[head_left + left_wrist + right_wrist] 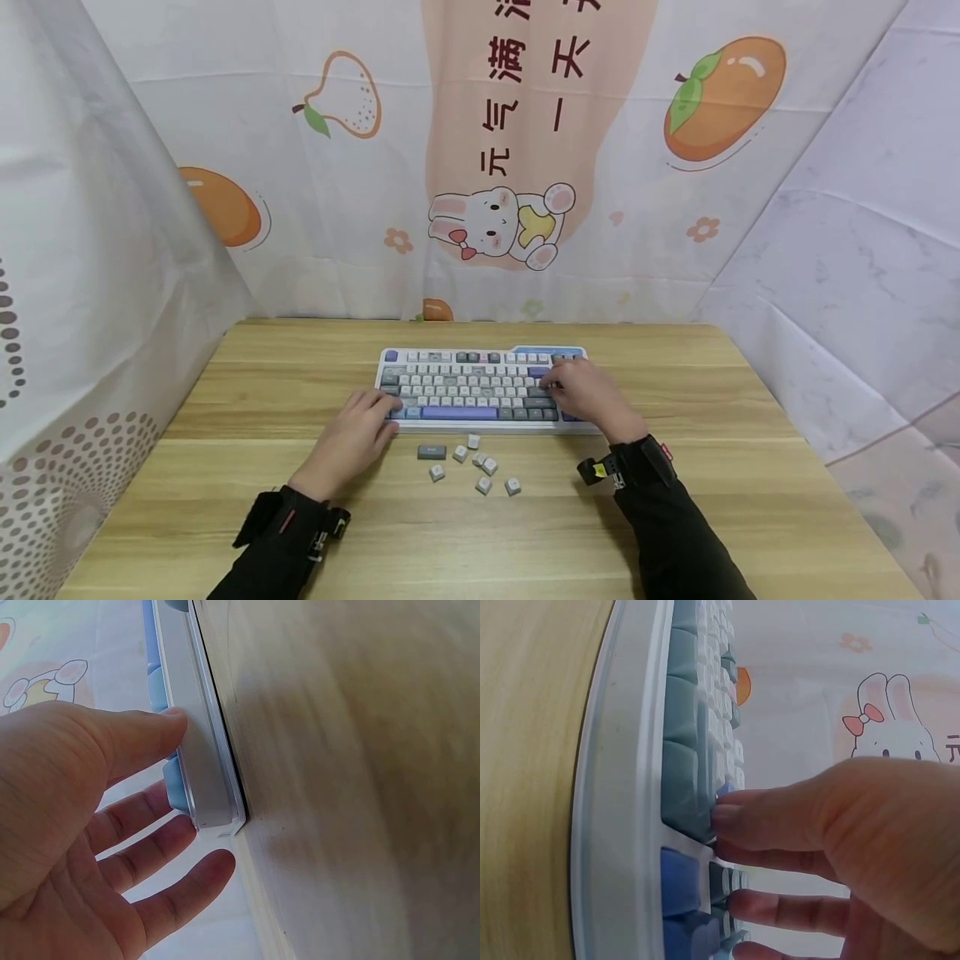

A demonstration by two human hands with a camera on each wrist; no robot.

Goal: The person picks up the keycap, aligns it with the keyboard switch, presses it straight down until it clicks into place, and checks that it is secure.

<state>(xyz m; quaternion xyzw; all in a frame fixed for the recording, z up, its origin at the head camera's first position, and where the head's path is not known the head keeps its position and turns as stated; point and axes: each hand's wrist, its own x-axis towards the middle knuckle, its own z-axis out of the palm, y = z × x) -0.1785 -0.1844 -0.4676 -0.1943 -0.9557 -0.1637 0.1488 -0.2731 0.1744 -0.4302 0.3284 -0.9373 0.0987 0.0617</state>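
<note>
A white keyboard with white, grey and purple keys lies on the table. My left hand rests at its front left corner. In the left wrist view the thumb lies along the front rim, the other fingers loosely extended around the corner by blue keys. My right hand is over the keyboard's right part. In the right wrist view its thumb and index finger come close together just behind a large grey-green key; I cannot tell whether they pinch a keycap. The other fingers reach over the dark keys beyond.
Several loose white keycaps and one wide dark grey keycap lie on the wooden table in front of the keyboard. A printed white cloth hangs behind the table, with more cloth at both sides.
</note>
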